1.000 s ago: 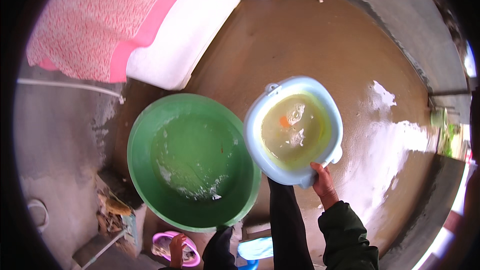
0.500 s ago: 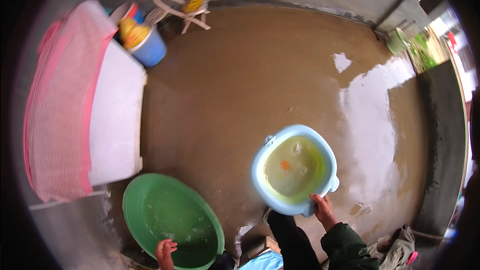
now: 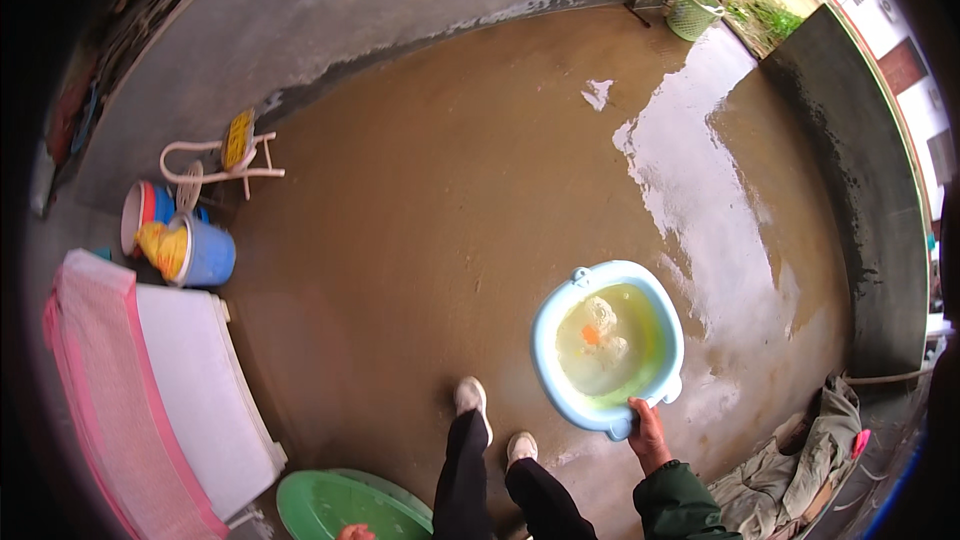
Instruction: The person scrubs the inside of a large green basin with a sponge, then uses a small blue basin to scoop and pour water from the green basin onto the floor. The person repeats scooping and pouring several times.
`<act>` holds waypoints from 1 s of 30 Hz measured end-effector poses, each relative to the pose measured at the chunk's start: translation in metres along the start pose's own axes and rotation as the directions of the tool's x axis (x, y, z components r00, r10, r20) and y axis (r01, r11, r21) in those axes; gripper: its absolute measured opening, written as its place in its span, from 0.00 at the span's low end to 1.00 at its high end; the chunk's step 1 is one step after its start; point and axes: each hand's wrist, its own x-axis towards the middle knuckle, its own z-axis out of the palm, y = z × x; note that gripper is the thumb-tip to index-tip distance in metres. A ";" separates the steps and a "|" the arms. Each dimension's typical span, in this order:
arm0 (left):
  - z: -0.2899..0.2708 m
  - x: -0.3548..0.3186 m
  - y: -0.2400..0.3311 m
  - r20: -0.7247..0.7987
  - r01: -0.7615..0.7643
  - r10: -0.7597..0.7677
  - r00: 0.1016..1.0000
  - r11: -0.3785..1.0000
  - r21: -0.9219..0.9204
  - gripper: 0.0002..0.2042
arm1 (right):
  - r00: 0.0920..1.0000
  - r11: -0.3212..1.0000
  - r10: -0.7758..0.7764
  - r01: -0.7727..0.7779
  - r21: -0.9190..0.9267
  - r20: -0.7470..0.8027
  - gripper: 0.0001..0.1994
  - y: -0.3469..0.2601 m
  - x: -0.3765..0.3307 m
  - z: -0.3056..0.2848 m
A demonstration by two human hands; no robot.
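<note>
A light blue basin (image 3: 548,370) hangs in front of me at the right of centre, with cloudy yellowish water (image 3: 625,360), some foam and an orange patch in it. My right hand (image 3: 650,432) grips its near rim, thumb over the edge, close to a small moulded lug. At the lower edge only a bit of my left hand (image 3: 356,532) shows, in front of a large green tub (image 3: 310,500); its fingers are mostly cut off. I cannot make out whether it touches the tub.
Wet brown floor (image 3: 400,240) with a shiny puddle (image 3: 690,190) lies ahead. At left stand a white box-shaped unit (image 3: 195,380) under a pink cloth, a blue bucket (image 3: 208,252) and a folding chair (image 3: 240,155). A green basket (image 3: 692,12) is far right; grey cloth (image 3: 800,450) lies nearby.
My view has swung right and my feet have stepped out beside the tub. The basin, still in my right hand, sits slightly farther right. My left hand and the tub have slid toward the lower edge.
</note>
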 end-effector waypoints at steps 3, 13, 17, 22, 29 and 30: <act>-0.036 0.029 -0.018 0.075 0.111 -0.116 0.990 0.992 0.062 0.19 | 0.999 0.988 -0.042 0.041 0.150 0.006 0.17 -0.015 0.017 0.005; 0.060 0.114 0.256 0.112 -0.121 0.097 0.989 0.965 0.231 0.18 | 0.945 0.965 -0.216 0.245 0.093 -0.247 0.23 -0.086 0.097 -0.075; 0.169 0.113 0.382 0.156 -0.324 0.286 0.945 0.884 0.338 0.15 | 0.969 0.917 -0.116 0.190 0.352 -0.220 0.23 -0.136 0.119 -0.103; 0.326 0.099 0.494 0.240 -0.338 0.254 0.937 0.837 0.431 0.14 | 0.936 0.925 -0.202 0.279 0.259 -0.287 0.23 -0.219 0.151 -0.141; 0.486 0.067 0.582 0.306 -0.084 -0.050 0.951 0.909 0.407 0.21 | 0.919 0.893 -0.133 0.273 0.358 -0.371 0.23 -0.353 0.208 -0.202; 0.498 0.069 0.589 0.267 -0.033 -0.087 0.960 0.908 0.417 0.21 | 0.921 0.891 -0.136 0.275 0.361 -0.366 0.23 -0.368 0.222 -0.210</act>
